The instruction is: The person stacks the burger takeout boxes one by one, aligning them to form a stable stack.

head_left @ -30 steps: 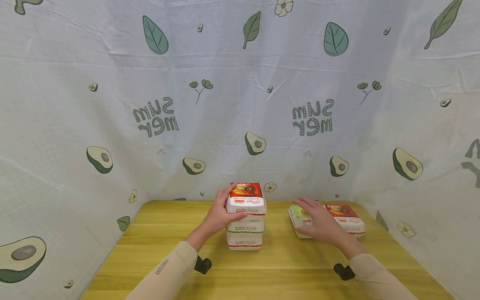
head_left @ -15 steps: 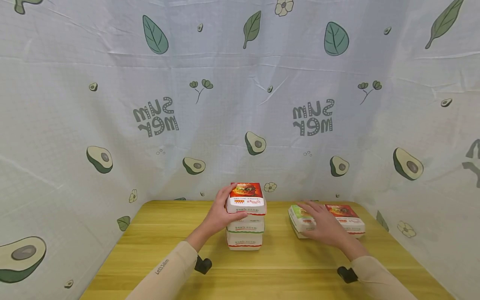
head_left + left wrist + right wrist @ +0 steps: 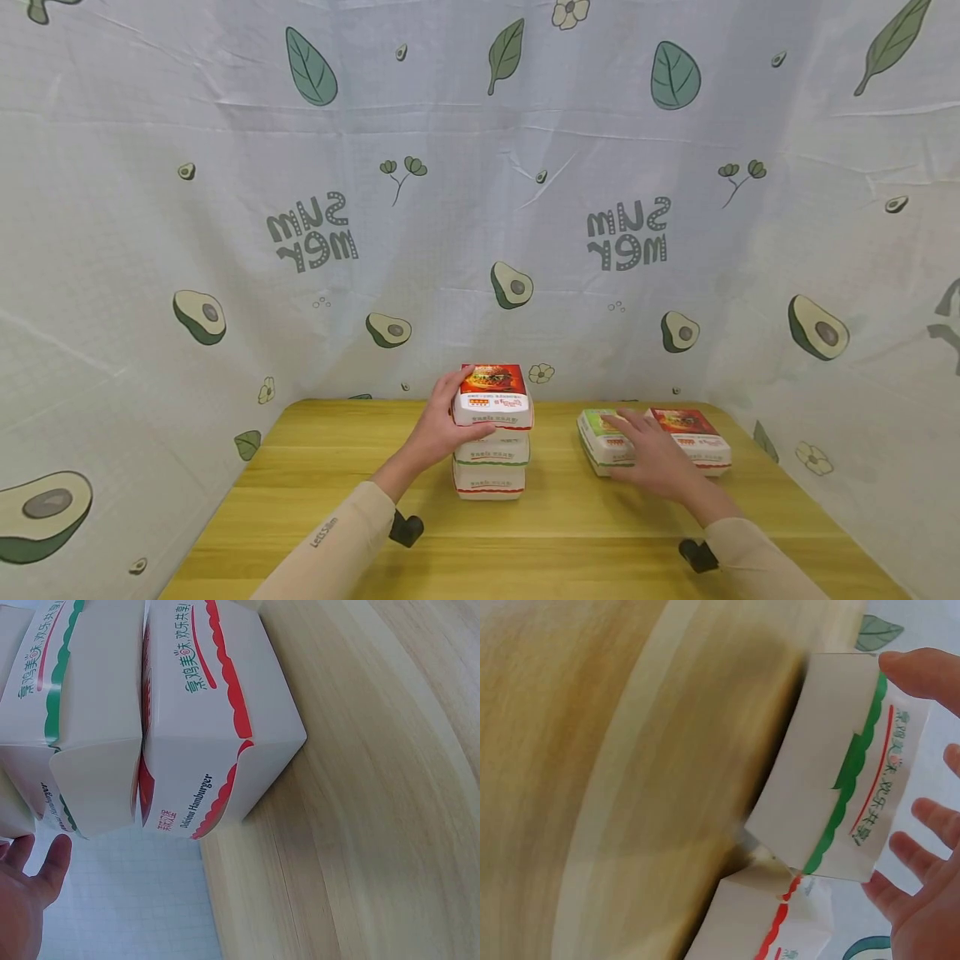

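Head view, and my left hand (image 3: pixel 438 429) grips the upper red-lidded box (image 3: pixel 495 400), thumb along its front, one fingertip on the lid's edge, the other fingers hard to make out! Beneath it sit the middle box (image 3: pixel 492 454), green-trimmed, and the bottom box (image 3: pixel 489 482), red-trimmed, both lids hidden, the lowest standing on the wooden table (image 3: pixel 570 542). Over to the right now: my right hand (image 3: pixel 660 462) is spread loosely over the green-lidded box (image 3: pixel 602 444), fingers apart, covering part of its lid and right side. That one sits on the table just beside another red-lidded box (image 3: pixel 703 442), also partly blocked by my hand. Right wrist view: my thumb overlaps a corner of the green-trimmed carton, and whether it presses there I can't tell; the neighbour is cut off below, the tabletop smeared. Left wrist view: "Delicious Hamburger" reads clearly on the bottom box, but the upper one is cropped to a pale strip at the edge. And behind it all, a printed cloth (image 3: pixel 442 250), its lettering mirrored
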